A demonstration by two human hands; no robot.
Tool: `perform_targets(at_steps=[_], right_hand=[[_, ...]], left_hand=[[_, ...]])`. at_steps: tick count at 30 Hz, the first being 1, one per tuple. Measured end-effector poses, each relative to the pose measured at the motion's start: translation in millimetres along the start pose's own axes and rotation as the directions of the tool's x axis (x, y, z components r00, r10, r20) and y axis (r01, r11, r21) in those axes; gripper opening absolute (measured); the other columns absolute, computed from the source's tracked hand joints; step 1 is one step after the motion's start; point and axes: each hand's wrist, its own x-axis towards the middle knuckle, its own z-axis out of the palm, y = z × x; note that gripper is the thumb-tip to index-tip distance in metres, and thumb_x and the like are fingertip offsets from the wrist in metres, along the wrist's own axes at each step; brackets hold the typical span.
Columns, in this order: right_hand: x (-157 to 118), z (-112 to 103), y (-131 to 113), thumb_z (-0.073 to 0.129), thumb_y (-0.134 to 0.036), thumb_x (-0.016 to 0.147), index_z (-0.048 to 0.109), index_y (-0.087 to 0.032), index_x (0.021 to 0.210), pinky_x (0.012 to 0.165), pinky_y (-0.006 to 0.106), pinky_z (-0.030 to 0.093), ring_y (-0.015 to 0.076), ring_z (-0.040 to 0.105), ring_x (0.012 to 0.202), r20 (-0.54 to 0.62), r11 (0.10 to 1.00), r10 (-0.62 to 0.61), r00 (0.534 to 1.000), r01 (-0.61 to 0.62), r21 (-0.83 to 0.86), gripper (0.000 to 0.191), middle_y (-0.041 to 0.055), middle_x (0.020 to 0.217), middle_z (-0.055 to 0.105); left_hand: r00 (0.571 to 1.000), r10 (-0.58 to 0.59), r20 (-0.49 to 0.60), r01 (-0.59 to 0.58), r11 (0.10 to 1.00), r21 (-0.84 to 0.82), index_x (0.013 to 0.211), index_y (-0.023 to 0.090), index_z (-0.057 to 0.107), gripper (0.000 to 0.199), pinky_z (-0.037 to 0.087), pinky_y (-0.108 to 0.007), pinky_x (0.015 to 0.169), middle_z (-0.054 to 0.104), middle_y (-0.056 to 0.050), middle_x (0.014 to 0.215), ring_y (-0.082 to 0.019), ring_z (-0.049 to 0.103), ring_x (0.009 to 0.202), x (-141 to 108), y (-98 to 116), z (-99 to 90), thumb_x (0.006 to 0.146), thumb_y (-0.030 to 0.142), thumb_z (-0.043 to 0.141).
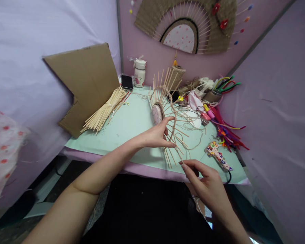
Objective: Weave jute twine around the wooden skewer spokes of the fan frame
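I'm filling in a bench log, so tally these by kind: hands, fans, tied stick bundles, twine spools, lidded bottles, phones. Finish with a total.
Hands: 2 (left hand, right hand)
Fans: 2 (stick fan, wall fan)
Tied stick bundle: 1
Twine spool: 1
Lidded bottle: 1
Phone: 1
Total: 8

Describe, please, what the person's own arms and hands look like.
The left hand and right hand wear no gloves, and no rings or watches show. The left arm and right arm are bare where visible, no sleeves showing. Black clothing shows between them.
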Motion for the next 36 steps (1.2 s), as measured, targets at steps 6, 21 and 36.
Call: perform_targets(at_steps=[6, 21, 36], right_hand=[[0, 7, 3, 0.053, -0.034, 0.091, 0.069, -0.019, 0.083, 0.064, 0.023, 0.047, 0.0149, 0.064, 0.068, 0.165, 1.000, -0.005, 0.986, 0.010, -0.026, 0.023, 0.0026, 0.078, 0.072], [4, 10, 9, 0.049, -0.038, 0.092, 0.067, -0.019, 0.079, 0.065, 0.023, 0.045, 0.0148, 0.060, 0.067, 0.219, 0.997, 0.037, 0.975, -0.022, -0.070, 0.028, 0.0021, 0.074, 0.069], [23, -6, 28, 0.052, -0.043, 0.083, 0.061, -0.019, 0.066, 0.060, 0.026, 0.041, 0.0156, 0.053, 0.062, 0.154, 0.983, 0.182, 0.971, -0.181, -0.024, 0.031, 0.0013, 0.064, 0.060]], left_hand=[[1.000, 0.010, 0.012, -0.011, 1.000, 0.017, 0.147, 0.024, 0.018, 0.103, 0.047, -0.032, 0.070, 0.050, 0.000, 0.090, -0.013, 0.053, 0.069, 0, 0, -1.6, 0.066, 0.043, 0.078], [0.999, 0.019, 0.035, -0.019, 1.000, -0.004, 0.149, 0.021, 0.017, 0.106, 0.048, -0.033, 0.070, 0.052, -0.002, 0.091, -0.014, 0.055, 0.070, 0, 0, -3.8, 0.065, 0.037, 0.081], [0.998, -0.015, 0.063, 0.016, 1.000, -0.015, 0.148, 0.025, 0.018, 0.103, 0.047, -0.029, 0.065, 0.051, 0.001, 0.090, -0.011, 0.055, 0.065, 3, 4, -3.7, 0.065, 0.023, 0.079]])
